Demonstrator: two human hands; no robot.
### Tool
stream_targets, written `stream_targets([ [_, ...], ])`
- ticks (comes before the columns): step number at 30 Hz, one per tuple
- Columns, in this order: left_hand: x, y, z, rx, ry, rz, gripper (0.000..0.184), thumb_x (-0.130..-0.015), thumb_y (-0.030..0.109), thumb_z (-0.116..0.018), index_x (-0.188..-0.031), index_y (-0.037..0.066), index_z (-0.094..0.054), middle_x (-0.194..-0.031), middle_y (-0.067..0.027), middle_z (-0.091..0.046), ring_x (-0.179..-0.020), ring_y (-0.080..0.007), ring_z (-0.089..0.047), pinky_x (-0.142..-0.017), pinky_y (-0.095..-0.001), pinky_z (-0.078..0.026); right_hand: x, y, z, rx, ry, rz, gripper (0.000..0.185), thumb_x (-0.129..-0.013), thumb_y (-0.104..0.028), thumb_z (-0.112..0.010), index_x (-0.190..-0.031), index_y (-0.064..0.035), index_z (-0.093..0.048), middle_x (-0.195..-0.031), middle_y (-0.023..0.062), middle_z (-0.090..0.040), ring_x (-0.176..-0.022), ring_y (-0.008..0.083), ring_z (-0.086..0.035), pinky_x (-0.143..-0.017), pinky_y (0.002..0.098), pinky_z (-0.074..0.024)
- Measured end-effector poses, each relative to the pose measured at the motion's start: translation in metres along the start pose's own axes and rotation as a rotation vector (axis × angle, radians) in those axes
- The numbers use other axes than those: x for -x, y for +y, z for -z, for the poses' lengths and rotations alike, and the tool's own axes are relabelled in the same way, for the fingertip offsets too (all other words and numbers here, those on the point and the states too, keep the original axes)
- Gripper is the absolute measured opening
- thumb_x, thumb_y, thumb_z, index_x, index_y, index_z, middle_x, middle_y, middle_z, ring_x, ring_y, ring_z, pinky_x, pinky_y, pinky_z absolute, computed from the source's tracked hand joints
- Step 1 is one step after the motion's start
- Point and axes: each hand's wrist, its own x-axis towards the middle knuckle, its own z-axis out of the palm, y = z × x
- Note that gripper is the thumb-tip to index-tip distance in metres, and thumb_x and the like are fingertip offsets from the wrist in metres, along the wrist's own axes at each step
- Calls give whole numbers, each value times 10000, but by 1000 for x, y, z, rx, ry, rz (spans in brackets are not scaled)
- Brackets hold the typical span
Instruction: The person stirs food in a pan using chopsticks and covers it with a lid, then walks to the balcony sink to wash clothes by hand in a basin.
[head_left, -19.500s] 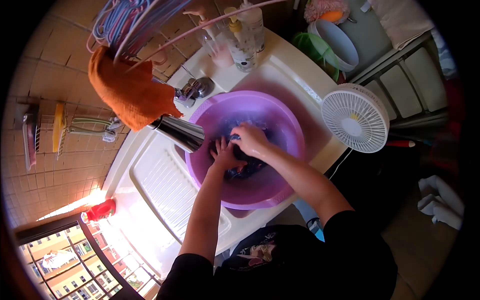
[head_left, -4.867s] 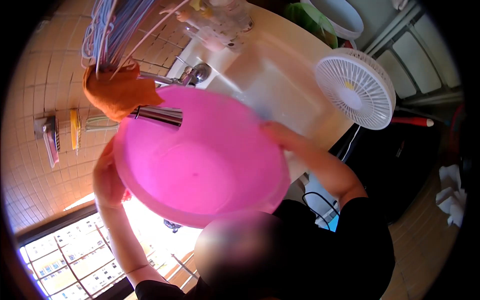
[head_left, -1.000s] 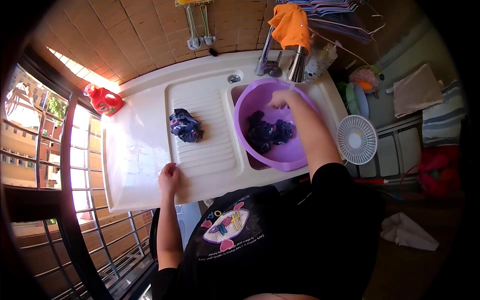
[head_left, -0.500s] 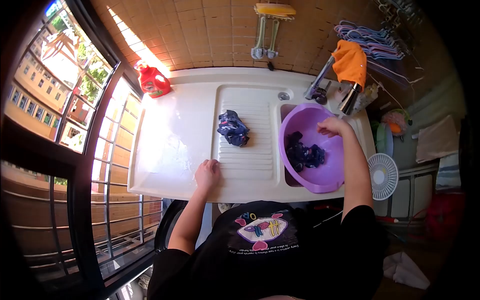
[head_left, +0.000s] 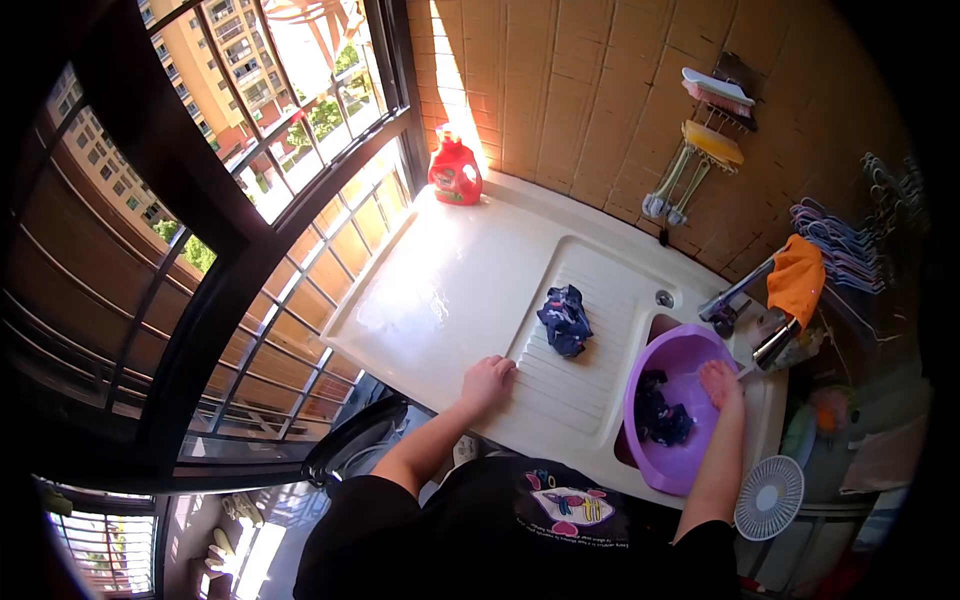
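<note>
My left hand rests with curled fingers on the white counter at the near left edge of the ribbed washboard; nothing shows in it. A bunched dark blue patterned cloth lies on the ribs, apart from that hand. Inside the purple basin, my right hand is near the far right wall with its fingers stretched out and holds nothing visible. Lower left of it, a second dark wet-looking cloth lies in the basin. Whether the right fingers touch the basin wall I cannot tell.
The basin sits in the sink, below a faucet with an orange cloth hung over it. A red detergent bottle stands at the far left corner. Brushes hang on the wall; a white fan is at right.
The view has turned and shifted, so the counter now appears slanted. My right hand's fingers have gone from curled to stretched out. The left hand stays on the counter; both cloths lie where they were.
</note>
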Motion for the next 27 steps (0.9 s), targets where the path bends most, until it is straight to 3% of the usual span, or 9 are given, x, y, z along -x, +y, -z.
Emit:
stream_targets([
  [3, -1, 5, 5, -11, 19, 2, 82, -807, 138, -600, -839, 106, -668, -802, -77, -645, -777, -283, -642, -685, -398, -526, -22, 23, -2, -381, 92, 5, 245, -950, -280, -494, -1053, -84, -599, -1064, 72, -646, -950, 240, -620, -824, 370, -536],
  [5, -1, 1, 5, -12, -69, 36, 132, -853, 207, -579, -887, 105, -655, -859, -85, -637, -857, -281, -632, -741, -400, -514, -22, 31, -13, -578, 208, 8, 180, -930, -207, -487, -958, -88, -619, -888, 63, -663, -757, 220, -639, -697, 318, -557],
  [9, -3, 8, 11, -30, -88, 64, 140, -851, 214, -570, -874, 108, -660, -856, -84, -639, -860, -282, -632, -750, -400, -516, -57, 58, 19, -741, 144, 12, 151, -920, -166, -491, -884, -76, -606, -737, 58, -623, -607, 192, -605, -586, 277, -540],
  [11, -4, 22, 27, -65, -144, 79, 141, -849, 212, -568, -871, 108, -661, -858, -85, -641, -856, -283, -632, -752, -402, -517, -51, 67, 19, -710, 135, -8, 154, -907, -156, -531, -761, -106, -547, -609, 20, -537, -549, 138, -570, -564, 283, -518],
  [15, -5, 31, 35, -117, -222, 121, 140, -841, 204, -566, -862, 103, -661, -858, -90, -646, -841, -288, -635, -742, -405, -521, -37, 76, 9, -644, 200, 11, 167, -894, -128, -553, -730, -106, -532, -589, 9, -512, -553, 119, -562, -530, 260, -487],
  [18, -4, 28, 30, -104, -202, 100, 136, -838, 202, -569, -858, 102, -659, -851, -92, -647, -832, -290, -636, -726, -406, -525, -27, 75, 3, -594, 322, 5, 59, -919, -70, -527, -872, -83, -560, -691, 35, -586, -554, 135, -571, -506, 255, -481],
  [27, 1, 21, 18, -113, -126, 81, 96, -823, 186, -587, -829, 108, -644, -828, -76, -644, -812, -287, -638, -706, -405, -527, -39, 88, 23, -632, 204, 4, 103, -937, -112, -504, -934, -49, -585, -775, 73, -626, -671, 193, -623, -614, 312, -556],
])
